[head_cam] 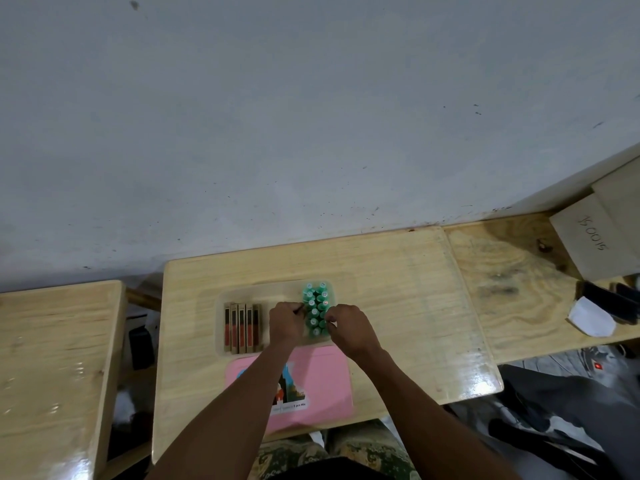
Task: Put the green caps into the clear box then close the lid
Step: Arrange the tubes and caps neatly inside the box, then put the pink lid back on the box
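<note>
Green caps (316, 311) are found standing upright in tight rows at the right end of the clear box (221, 349), which rests on the wooden counter (398, 306). Nearest the person, a pink lid (322, 382) with a printed sticker is laid flat on the counter, touching the near edge of the box. Just beyond it, both hands are held over the box. The left hand (285, 323) is curled, with a thin dark item pinched at the fingertips beside the caps; its identity cannot be told. The right hand (348, 327) is curled at the right edge of the cap cluster; whether a cap is gripped cannot be told. At the left end of the box, a row of slim brown-and-red packs (241, 328) is seen.

The loading step is judged nearly complete, the caps being arranged. Next, the lid is to be lifted and seated on the box.

Beyond the box, bare counter is followed by a scuffed grey wall (311, 116). A second counter (52, 358) is placed at the left.
</note>
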